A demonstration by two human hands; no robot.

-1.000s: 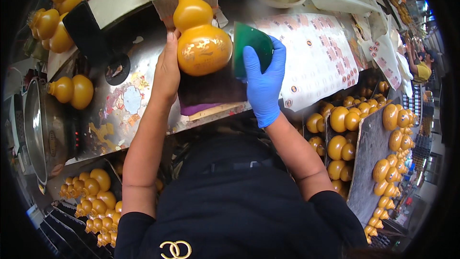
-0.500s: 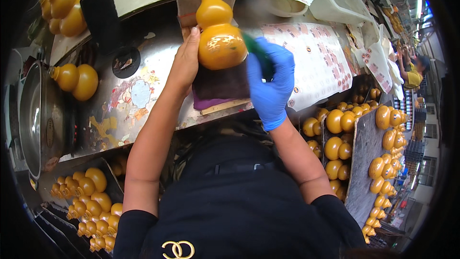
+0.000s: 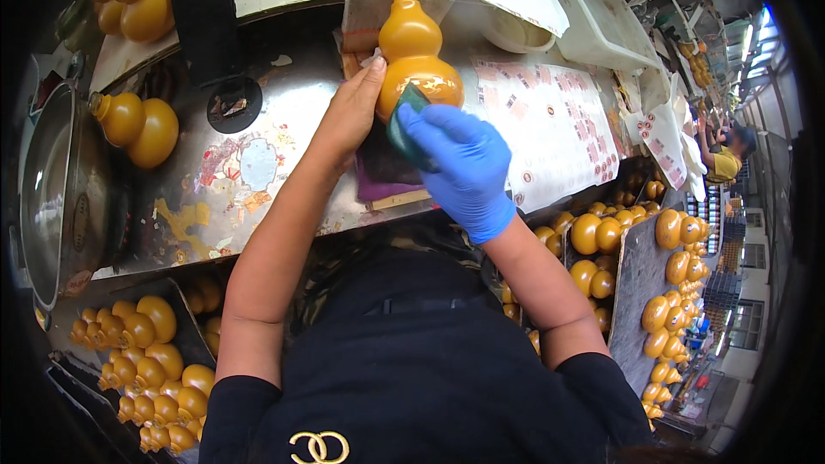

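A glossy orange gourd-shaped bottle (image 3: 411, 47) lies on the metal worktop (image 3: 258, 163), its neck pointing away from me. My bare left hand (image 3: 354, 107) holds its lower bulb from the left side. My right hand (image 3: 460, 163), in a blue glove, presses a dark green pad (image 3: 404, 116) against the front of the bulb. A purple cloth (image 3: 382, 185) on a wooden board lies under both hands.
Another orange gourd (image 3: 137, 125) lies at the left of the worktop beside a black round holder (image 3: 232, 103). Sheets of small stickers (image 3: 550, 120) lie to the right. Crates of several gourds (image 3: 150, 361) stand at lower left and gourds (image 3: 662, 283) at right. A metal pot (image 3: 51, 189) sits at far left.
My gloved right hand has moved left with the green pad onto the front of the gourd. The gourd has shifted up and right in view with my left hand still on it.
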